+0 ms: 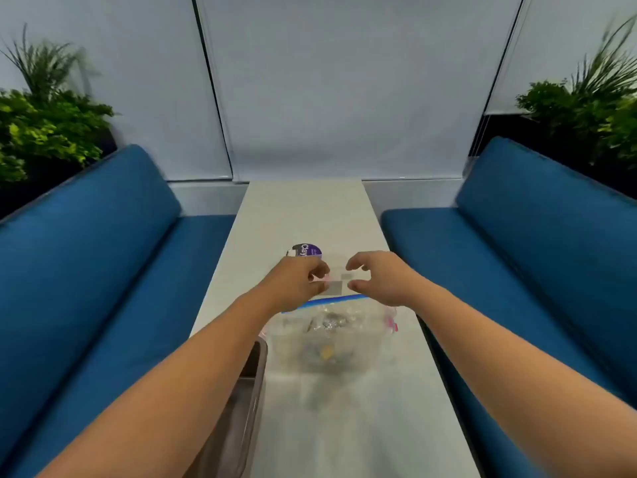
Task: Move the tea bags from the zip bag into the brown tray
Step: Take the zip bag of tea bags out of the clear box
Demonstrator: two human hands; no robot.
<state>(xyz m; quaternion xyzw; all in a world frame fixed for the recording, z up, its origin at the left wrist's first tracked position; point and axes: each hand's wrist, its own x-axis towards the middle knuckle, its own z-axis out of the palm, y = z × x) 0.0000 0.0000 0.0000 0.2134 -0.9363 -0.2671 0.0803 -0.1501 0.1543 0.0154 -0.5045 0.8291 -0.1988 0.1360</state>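
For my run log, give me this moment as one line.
stage: over zip bag; left hand: fingers curled, hold unclear; right hand: fingers apart; brown tray: beside bag

Counter (pixel 306 208): long, narrow, with a pale grey-white top that runs straight away from the viewer. The far half is plain surface.

On it:
- Zip bag (pixel 365 339), clear plastic, lying about mid-counter. Its blue seal strip (pixel 334 300) is on the far edge and a pink tab (pixel 393 324) is at its right edge. The contents are blurred, showing only a greyish clump and a yellowish bit.
- Brown tray (pixel 256 370) sits at the near left edge, just beside the bag. Only its right rim and part of the inside are visible.
- Round tub (pixel 310 250) has a purple lid with white lettering that is partly hidden. It stands beyond the bag, apart from it.
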